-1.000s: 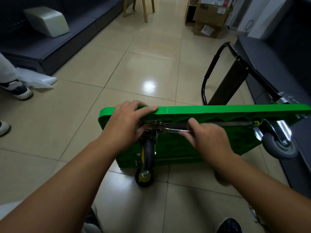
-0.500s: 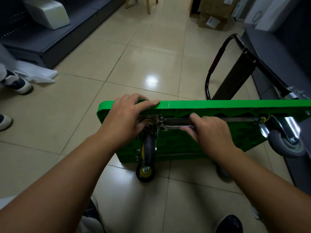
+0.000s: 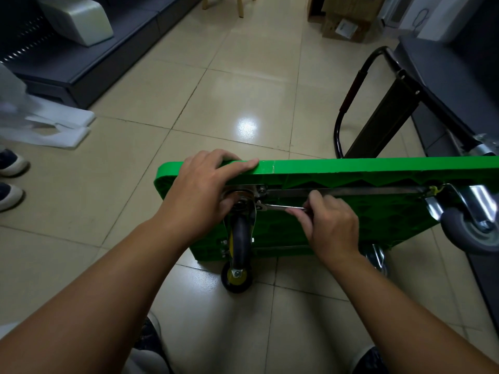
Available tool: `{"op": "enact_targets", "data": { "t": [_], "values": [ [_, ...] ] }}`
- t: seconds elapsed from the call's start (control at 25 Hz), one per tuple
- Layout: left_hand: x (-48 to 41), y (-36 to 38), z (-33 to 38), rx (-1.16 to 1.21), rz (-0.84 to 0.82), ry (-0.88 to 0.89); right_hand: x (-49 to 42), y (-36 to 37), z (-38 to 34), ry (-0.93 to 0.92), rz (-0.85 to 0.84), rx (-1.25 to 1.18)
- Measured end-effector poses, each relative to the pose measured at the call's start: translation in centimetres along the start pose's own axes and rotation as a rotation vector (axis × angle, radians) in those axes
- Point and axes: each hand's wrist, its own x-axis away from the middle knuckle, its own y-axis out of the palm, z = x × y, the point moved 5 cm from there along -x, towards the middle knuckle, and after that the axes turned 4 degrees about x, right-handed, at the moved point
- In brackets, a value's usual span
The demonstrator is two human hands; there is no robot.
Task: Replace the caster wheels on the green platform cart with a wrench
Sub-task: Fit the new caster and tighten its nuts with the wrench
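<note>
Sideways on the tiled floor (image 3: pixel 229 90), open tiles beyond and a black handle (image 3: pixel 336 130) close at right, the green platform cart (image 3: pixel 351 168) stands on edge, the left hand (image 3: pixel 205 190) gripping its top rim while the right hand (image 3: pixel 332 222) pinches the wrench (image 3: pixel 278 208), lying level, head pointing left at the mount of the caster wheel (image 3: pixel 241 238).

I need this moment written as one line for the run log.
left hand: holds green platform cart edge | right hand: grips wrench | wrench head: at black caster wheel mount | wheel: attached
</note>
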Motion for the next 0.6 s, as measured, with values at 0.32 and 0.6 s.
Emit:
{"op": "enact_targets", "data": {
  "t": [0.32,0.6],
  "values": [
    [0.5,0.1,0.2,-0.008,0.004,-0.002,4.6,5.1,-1.0,0.364,0.030,-0.308],
    [0.6,0.0,0.2,-0.011,-0.003,-0.006,5.0,7.4,-1.4,0.338,0.111,-0.242]
  ]
}}
